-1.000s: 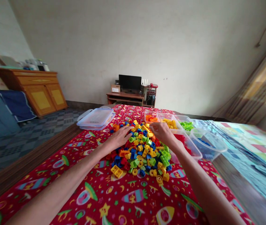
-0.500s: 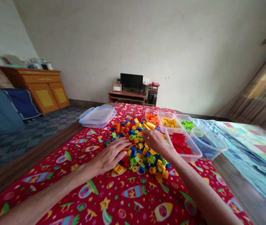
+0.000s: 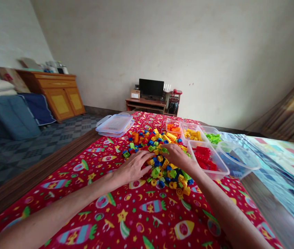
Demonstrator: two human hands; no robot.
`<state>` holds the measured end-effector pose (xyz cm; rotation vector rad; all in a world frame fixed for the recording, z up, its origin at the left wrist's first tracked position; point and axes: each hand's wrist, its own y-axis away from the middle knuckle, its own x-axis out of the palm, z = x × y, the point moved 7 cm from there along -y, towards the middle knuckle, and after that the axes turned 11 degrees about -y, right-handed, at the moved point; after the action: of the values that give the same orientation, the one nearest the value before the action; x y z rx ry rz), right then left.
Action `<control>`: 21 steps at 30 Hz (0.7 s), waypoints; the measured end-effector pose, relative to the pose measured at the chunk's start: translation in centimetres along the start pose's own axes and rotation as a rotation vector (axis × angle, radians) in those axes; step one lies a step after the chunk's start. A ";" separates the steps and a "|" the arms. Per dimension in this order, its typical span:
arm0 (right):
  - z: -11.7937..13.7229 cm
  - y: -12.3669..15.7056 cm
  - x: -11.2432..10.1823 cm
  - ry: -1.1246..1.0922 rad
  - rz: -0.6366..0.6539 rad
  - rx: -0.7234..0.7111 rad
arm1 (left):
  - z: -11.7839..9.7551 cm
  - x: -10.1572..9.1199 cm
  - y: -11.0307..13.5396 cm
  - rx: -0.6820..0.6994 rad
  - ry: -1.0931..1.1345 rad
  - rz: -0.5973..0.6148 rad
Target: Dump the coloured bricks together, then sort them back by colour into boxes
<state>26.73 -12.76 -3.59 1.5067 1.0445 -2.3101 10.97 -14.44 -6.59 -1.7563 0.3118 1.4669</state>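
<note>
A heap of small plastic bricks [image 3: 159, 152] in yellow, blue, green, red and orange lies on a red patterned cloth [image 3: 141, 214]. My left hand [image 3: 133, 166] rests palm down on the heap's near left edge, fingers stretched over the bricks. My right hand [image 3: 176, 155] lies on the heap's right side, fingers curled into the bricks; what they hold, if anything, is hidden. To the right stand clear tubs: one with red bricks [image 3: 206, 159], one with blue [image 3: 236, 160], one with green [image 3: 212, 136], one with yellow [image 3: 192, 131], one with orange [image 3: 172, 126].
A stack of clear lids [image 3: 114, 124] lies at the cloth's far left. Beyond the table stand a low desk with a monitor [image 3: 151, 90] and a wooden cabinet [image 3: 55, 93]. A patterned mat [image 3: 281, 159] lies at the right.
Both hands have drawn back from the far side of the heap toward its near side. The left hand has come to the near left edge; the view has shifted slightly.
</note>
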 end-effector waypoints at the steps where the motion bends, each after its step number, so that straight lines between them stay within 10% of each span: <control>1: -0.1 0.0 -0.2 -0.006 -0.021 0.013 | 0.2 -0.2 -0.5 -0.012 0.007 -0.020; 13: -1.4 -0.9 -3.6 -0.091 -0.013 0.220 | 0.9 -2.0 -7.5 -0.080 0.043 -0.122; 21: -1.0 -0.5 -2.4 -0.023 0.191 0.217 | 1.4 -0.6 -7.8 -0.088 -0.040 0.027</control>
<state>28.32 -12.22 -1.53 1.5741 0.6290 -2.3581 14.75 -8.64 -2.76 -1.7960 0.2550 1.5535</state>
